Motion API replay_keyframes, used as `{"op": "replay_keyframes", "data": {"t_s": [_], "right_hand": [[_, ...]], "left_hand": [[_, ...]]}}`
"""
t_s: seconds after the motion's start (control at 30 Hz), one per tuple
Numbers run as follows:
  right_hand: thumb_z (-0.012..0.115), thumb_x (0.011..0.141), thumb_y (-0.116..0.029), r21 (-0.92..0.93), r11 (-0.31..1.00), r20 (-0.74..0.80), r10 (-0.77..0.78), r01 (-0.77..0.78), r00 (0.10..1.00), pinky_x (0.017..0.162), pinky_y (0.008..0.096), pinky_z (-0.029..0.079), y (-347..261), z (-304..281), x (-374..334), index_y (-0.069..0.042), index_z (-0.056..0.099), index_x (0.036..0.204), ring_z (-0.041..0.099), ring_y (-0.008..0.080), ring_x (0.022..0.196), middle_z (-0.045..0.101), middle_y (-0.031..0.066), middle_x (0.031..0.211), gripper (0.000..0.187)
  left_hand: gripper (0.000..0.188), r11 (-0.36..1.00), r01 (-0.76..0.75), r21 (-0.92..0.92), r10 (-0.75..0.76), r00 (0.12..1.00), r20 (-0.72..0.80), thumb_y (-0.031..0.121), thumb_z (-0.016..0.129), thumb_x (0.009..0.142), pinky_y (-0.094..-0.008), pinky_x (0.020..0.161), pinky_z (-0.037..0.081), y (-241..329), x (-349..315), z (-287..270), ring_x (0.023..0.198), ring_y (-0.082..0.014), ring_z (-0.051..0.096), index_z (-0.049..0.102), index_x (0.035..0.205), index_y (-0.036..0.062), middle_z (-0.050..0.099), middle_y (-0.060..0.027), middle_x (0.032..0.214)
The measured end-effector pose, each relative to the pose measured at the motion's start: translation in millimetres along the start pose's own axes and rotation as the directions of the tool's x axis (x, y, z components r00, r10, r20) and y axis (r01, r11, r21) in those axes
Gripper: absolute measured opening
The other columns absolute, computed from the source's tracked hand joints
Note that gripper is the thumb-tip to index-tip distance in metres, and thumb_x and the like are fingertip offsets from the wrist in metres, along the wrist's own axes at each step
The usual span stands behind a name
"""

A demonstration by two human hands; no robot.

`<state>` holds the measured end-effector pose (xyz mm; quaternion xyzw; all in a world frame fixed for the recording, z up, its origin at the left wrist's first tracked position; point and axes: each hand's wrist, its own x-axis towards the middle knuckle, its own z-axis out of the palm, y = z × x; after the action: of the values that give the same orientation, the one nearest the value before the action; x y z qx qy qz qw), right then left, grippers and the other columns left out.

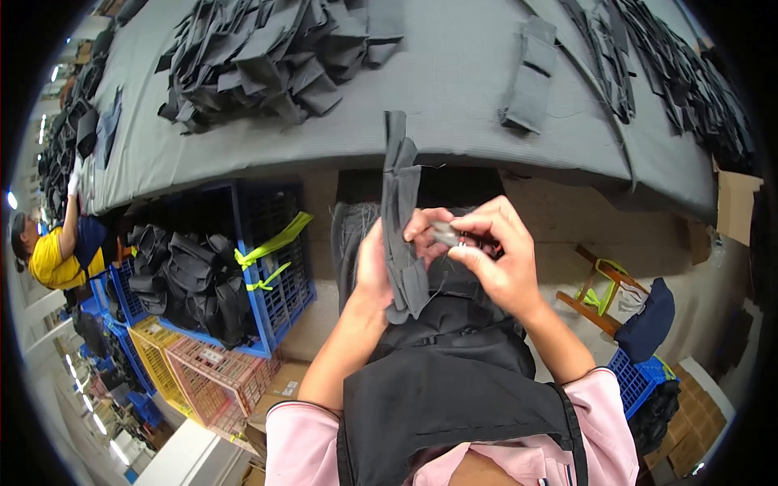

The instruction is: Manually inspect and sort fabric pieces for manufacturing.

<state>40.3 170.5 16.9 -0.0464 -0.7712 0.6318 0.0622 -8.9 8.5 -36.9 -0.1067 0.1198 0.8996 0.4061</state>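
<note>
My left hand (pixel 374 263) is closed around a sewn strip of dark grey fabric (pixel 397 194), which stands upright above my lap. Loose threads stick out from the strip's edges. Close on its right, my right hand (pixel 506 263) grips a small grey metal tool, apparently thread snips (pixel 444 234), partly covered by the fingers and blurred. The snips are by my left fingertips; whether their blades touch the fabric I cannot tell. Beneath both hands, black cloth (pixel 454 356) covers my front and lap.
Ahead is a grey-covered table (pixel 454 97) bearing a heap of grey fabric pieces (pixel 259 65), a single piece (pixel 531 77) and more strips (pixel 681 73). Blue crates (pixel 271 259) with black pieces stand left, a wooden stool (pixel 604 292) right. Another person (pixel 61 251) is far left.
</note>
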Motion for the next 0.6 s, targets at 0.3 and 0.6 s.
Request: {"op": "replay_keyframes", "data": {"t_s": [0.3, 0.6], "right_hand": [[0.076, 0.061, -0.001, -0.206, 0.940, -0.018, -0.281, 0.272, 0.959, 0.065, 0.0326, 0.048, 12, 26, -15, -0.005, 0.063, 0.091, 0.059, 0.0222, 0.073, 0.057, 0.0058, 0.081, 0.032], [0.077, 0.062, 0.000, -0.215, 0.914, 0.012, -0.350, 0.345, 0.937, 0.061, 0.0301, 0.049, 11, 26, -14, -0.004, 0.064, 0.092, 0.060, 0.0213, 0.075, 0.058, 0.0058, 0.081, 0.033]], "left_hand": [[0.037, 0.996, 0.070, -0.051, -0.071, 0.997, -0.017, 0.037, 0.034, 0.093, -0.0373, 0.106, 0.029, -17, 3, 13, 0.118, -0.0238, 0.040, 0.048, 0.069, 0.0125, 0.054, -0.0107, 0.109], [0.034, 0.998, 0.034, 0.061, -0.033, 0.999, -0.022, 0.036, 0.032, 0.093, -0.0350, 0.105, 0.030, -22, 4, 18, 0.118, -0.0236, 0.039, 0.045, 0.071, 0.0136, 0.053, -0.0103, 0.106]]}}
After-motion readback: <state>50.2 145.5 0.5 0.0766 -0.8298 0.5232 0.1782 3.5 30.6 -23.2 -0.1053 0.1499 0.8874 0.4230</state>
